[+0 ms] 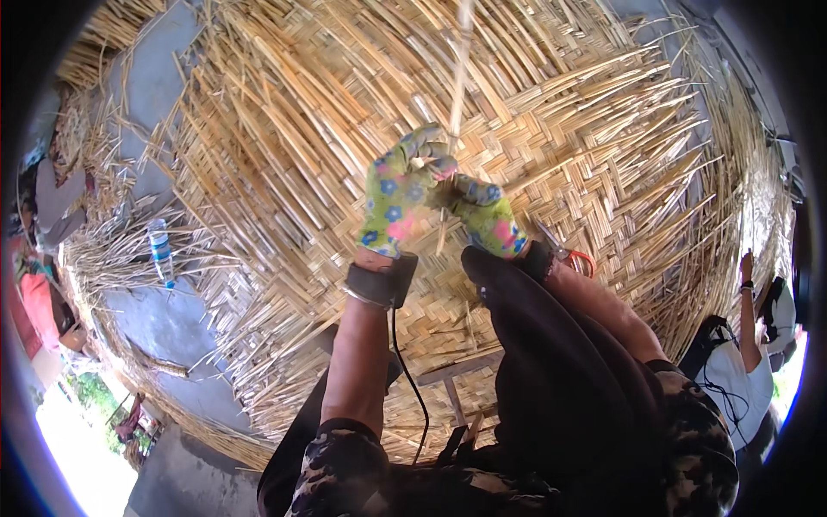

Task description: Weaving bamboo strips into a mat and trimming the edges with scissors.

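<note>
Both my hands wear green floral gloves and meet over a partly woven reed mat (581, 187). A pale reed strip (460, 84) passes between them; it is blurred and extends away from me. My left hand (397, 194) has its fingers curled around the strip. Pressed close beside it, my right hand (488, 216) also grips the strip, whose short lower end shows below the fingers. Just past my right wrist lie scissors with red-orange handles (578, 262), partly hidden by my arm. Long unwoven reeds (284, 116) run out from the mat's far left side.
A plastic bottle (160, 252) with a blue label lies among loose reeds at left. Under me is a low wooden stool (462, 367). A person in a white top (736, 388) sits at right, and a person in red clothing (40, 310) is at far left. A cable hangs from my left wristband.
</note>
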